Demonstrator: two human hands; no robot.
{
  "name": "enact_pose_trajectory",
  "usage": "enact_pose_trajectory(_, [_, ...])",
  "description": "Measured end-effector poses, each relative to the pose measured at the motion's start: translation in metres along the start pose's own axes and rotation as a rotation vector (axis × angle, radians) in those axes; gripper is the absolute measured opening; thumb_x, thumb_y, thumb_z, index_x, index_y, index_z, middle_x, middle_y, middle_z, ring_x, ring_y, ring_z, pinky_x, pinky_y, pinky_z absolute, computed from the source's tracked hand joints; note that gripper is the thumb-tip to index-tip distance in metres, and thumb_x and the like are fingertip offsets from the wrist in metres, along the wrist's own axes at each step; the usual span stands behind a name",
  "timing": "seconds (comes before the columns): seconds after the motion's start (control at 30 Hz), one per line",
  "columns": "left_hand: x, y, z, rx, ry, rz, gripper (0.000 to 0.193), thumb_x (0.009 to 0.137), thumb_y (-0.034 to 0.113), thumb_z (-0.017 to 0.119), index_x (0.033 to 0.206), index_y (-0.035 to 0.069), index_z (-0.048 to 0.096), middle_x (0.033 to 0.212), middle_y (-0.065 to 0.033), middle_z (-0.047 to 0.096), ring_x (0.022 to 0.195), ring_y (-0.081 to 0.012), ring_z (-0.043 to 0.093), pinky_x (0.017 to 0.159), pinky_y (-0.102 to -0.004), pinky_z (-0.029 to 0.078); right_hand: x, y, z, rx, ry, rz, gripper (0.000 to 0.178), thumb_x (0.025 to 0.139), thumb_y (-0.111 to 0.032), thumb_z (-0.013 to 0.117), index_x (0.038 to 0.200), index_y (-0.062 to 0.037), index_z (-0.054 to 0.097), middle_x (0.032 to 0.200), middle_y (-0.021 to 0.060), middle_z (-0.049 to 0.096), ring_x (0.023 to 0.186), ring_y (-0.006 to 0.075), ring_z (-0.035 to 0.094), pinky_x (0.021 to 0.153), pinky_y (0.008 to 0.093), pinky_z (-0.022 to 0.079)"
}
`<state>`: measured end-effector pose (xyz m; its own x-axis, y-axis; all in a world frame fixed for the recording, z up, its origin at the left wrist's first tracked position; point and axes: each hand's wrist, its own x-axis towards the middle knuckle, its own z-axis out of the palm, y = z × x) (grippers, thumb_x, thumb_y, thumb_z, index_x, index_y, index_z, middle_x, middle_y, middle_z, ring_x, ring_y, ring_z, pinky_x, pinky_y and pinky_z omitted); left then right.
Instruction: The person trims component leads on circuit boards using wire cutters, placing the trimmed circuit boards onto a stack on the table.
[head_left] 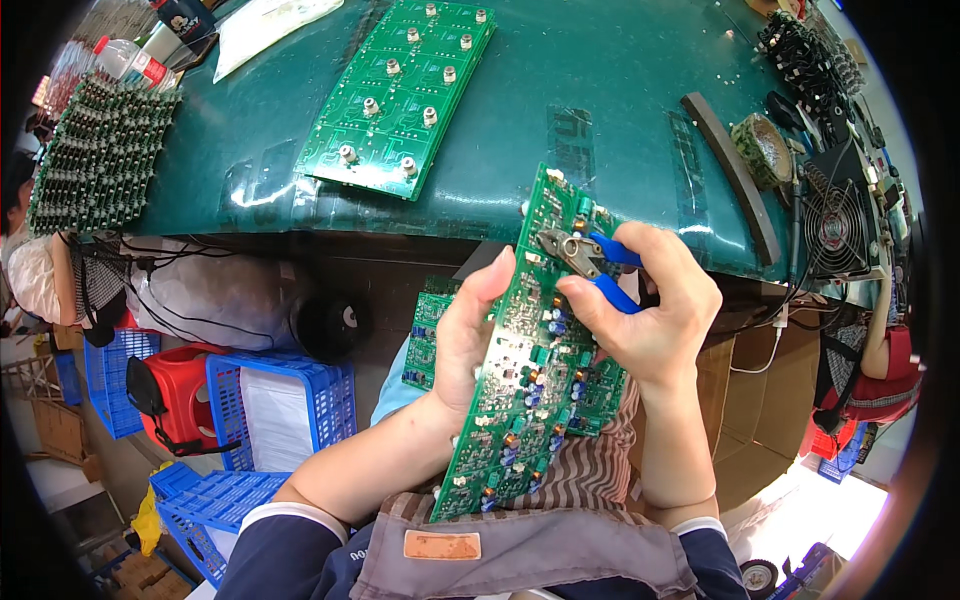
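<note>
A person wearing a grey apron [520,562] over striped cloth sits at a green-topped table [650,60], seen from above through a round fisheye view. At the centre of the frame, a long green circuit board [508,395], crowded with small parts, is held tilted above the lap, its top end leaning to the right and its bottom end near the apron.

The left hand [462,345], at centre, is clamped on the board's left edge, thumb on the near side; the fingers behind are mostly hidden. The right hand [662,310], right of centre, is wrapped around blue-handled cutters [582,258]. The handles stand apart, and the metal tip reaches among the parts near the board's upper end; whether the blades are together cannot be told.

Another green board [430,335] shows beside the left hand, lower down. On the table at upper centre lies a stack of green panels [395,90] with two columns of round metal connectors. At upper left, a dense block of boards [103,155] sits near a clear bottle with a red cap [128,62]. At upper right are a dark curved strip [733,180], a roll of tape [762,150] and a round fan [838,230]. A blue crate [228,415] stands at lower left, beside a red plastic item [180,395].
</note>
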<state>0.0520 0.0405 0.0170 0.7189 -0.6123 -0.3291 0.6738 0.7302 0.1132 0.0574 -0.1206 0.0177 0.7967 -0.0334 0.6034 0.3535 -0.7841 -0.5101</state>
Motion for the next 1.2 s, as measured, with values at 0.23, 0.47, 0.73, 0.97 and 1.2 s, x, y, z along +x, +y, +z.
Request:
enact_pose_trajectory(0.23, [0.006, 0.006, 0.002, 0.081, -0.127, 0.099, 0.054, 0.102, 0.047, 0.041, 0.129, 0.003, 0.056, 0.117, -0.0149, 0.067, 0.104, -0.0244, 0.066, 0.094, -0.0395, 0.053, -0.01, -0.01, -0.003, -0.007, -0.057, -0.061, 0.055, 0.056, -0.033, 0.092, 0.096, -0.0049, 0.066, 0.087, 0.0081, 0.065, 0.078, 0.027, 0.06, 0.071, 0.0382, 0.046])
enact_pose_trajectory(0.47, [0.005, 0.006, 0.0, -0.006, -0.125, 0.058, 0.054, 0.101, 0.049, 0.044, 0.127, 0.003, 0.058, 0.116, -0.0145, 0.067, 0.102, -0.0243, 0.067, 0.093, -0.0389, 0.053, -0.018, -0.013, -0.001, 0.073, -0.119, 0.042, 0.055, 0.057, -0.034, 0.092, 0.095, -0.0051, 0.066, 0.085, 0.0082, 0.064, 0.075, 0.026, 0.061, 0.069, 0.0366, 0.046])
enact_pose_trajectory(0.73, [0.006, 0.004, 0.006, 0.087, -0.058, 0.122, 0.054, 0.1, 0.05, 0.045, 0.125, 0.003, 0.059, 0.114, -0.0134, 0.067, 0.101, -0.024, 0.066, 0.092, -0.0385, 0.053, -0.012, -0.012, 0.0, 0.006, -0.094, -0.079, 0.049, 0.064, -0.029, 0.089, 0.098, -0.004, 0.065, 0.085, 0.0085, 0.063, 0.073, 0.0223, 0.06, 0.061, 0.0308, 0.052])
enact_pose_trajectory(0.97, [0.01, 0.004, -0.011, -0.183, -0.213, -0.009, 0.062, 0.1, 0.054, 0.042, 0.131, 0.002, 0.056, 0.122, -0.0192, 0.065, 0.106, -0.0316, 0.067, 0.096, -0.0475, 0.053, -0.014, -0.014, 0.001, 0.03, -0.085, -0.014, 0.054, 0.056, -0.034, 0.092, 0.095, -0.0061, 0.067, 0.083, 0.007, 0.065, 0.073, 0.0258, 0.062, 0.069, 0.0365, 0.048])
enact_pose_trajectory(1.2, [0.007, 0.003, 0.008, -0.006, -0.055, 0.05, 0.053, 0.1, 0.05, 0.046, 0.122, 0.004, 0.061, 0.112, -0.0129, 0.068, 0.098, -0.0227, 0.067, 0.09, -0.0373, 0.055, -0.02, -0.011, 0.001, 0.045, -0.063, 0.003, 0.054, 0.055, -0.036, 0.093, 0.092, -0.006, 0.068, 0.08, 0.0069, 0.065, 0.07, 0.0244, 0.062, 0.065, 0.0347, 0.05])
